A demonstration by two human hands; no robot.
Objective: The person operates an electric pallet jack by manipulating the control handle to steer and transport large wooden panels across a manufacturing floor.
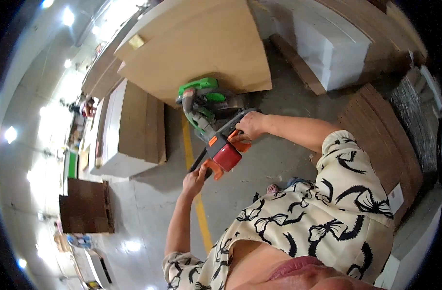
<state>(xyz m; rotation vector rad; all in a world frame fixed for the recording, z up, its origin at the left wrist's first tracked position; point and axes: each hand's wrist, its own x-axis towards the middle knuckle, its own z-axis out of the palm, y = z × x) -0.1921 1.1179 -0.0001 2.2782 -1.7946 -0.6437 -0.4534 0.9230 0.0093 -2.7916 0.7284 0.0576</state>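
Right, I see both hands on the strapping tool (213,130), a green, grey and orange machine held out in front of the body above the concrete floor (279,159). My left hand (196,180) is wrapped around its black lower handle; my right hand (250,126) is clamped over the grey top grip, just beside the red block. The tool's green end sits at the lower edge of a big leaning cardboard sheet (197,43). A yellow floor line (199,208) runs under the tool. Open floor lies around me, hemmed by a white-topped carton stack (129,130) on the left and flat brown cardboard stacks (375,125) on the right. I can't tell what the cartons hold.
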